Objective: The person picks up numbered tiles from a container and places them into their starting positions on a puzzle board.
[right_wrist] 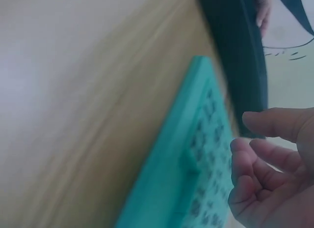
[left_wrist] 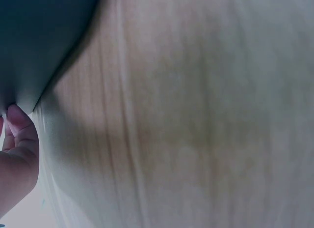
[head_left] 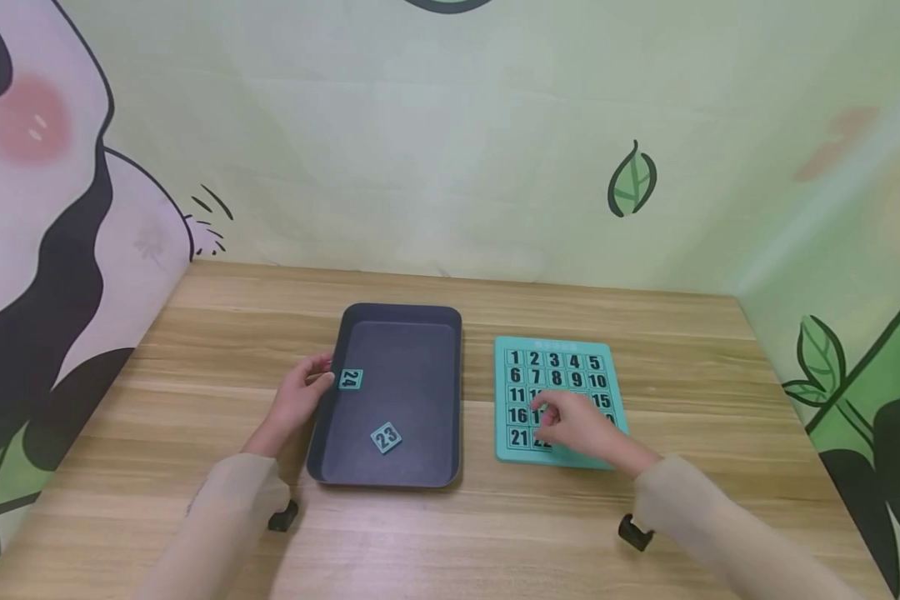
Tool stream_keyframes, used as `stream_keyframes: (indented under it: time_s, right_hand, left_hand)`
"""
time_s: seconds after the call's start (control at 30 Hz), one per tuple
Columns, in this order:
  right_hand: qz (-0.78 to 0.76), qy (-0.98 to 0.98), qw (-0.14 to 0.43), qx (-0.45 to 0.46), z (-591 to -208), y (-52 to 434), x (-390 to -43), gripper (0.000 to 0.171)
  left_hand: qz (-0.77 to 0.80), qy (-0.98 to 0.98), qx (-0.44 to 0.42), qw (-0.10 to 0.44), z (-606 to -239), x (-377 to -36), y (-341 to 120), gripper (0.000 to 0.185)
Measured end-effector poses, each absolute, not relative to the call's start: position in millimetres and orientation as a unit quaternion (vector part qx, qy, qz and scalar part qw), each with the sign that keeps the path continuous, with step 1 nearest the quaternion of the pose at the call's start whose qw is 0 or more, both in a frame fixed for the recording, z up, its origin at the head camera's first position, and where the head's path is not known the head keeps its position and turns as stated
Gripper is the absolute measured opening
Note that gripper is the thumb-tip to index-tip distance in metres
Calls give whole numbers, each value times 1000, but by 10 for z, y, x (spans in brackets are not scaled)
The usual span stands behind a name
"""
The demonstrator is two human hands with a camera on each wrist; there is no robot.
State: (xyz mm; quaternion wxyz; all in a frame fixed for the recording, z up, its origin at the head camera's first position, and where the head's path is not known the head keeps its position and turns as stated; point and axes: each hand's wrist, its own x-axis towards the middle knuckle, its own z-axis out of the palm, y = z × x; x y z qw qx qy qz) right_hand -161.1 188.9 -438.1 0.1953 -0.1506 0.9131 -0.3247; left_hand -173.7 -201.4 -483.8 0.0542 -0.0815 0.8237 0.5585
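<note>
A dark rectangular tray (head_left: 420, 400) lies on the table, holding a tile marked 24 (head_left: 350, 379) by its left wall and a turned tile marked 23 (head_left: 386, 437) nearer the front. My left hand (head_left: 300, 396) holds the tray's left rim, thumb against the outer wall in the left wrist view. Right of the tray is a turquoise number board (head_left: 502, 417) with numbered tiles in rows. Over its lower middle hovers my right hand (head_left: 570, 423), thumb and forefinger apart with nothing between them, hiding several tiles. A recess (right_wrist: 189, 188) without tiles shows at the board's near side.
The wooden table (head_left: 232, 317) meets a printed cloth wall (head_left: 435, 183) at the back. A panda figure (head_left: 142, 200) is printed on the cloth at left, and leaves on the right. Black wrist straps (head_left: 635, 533) sit under both sleeves.
</note>
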Motion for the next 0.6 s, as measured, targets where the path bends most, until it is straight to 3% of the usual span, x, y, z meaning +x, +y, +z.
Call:
stream_keyframes:
  time_s: [0.4, 0.6]
  right_hand:
    - [-354, 881, 157, -272, -4145, 1293, -1723, 38]
    - [-365, 863, 180, -300, -4138, 936, -1740, 45]
  left_hand:
    - [565, 818, -85, 58, -4835, -1729, -2016, 42]
    - [565, 819, -83, 51, -4834, -1731, -2002, 41]
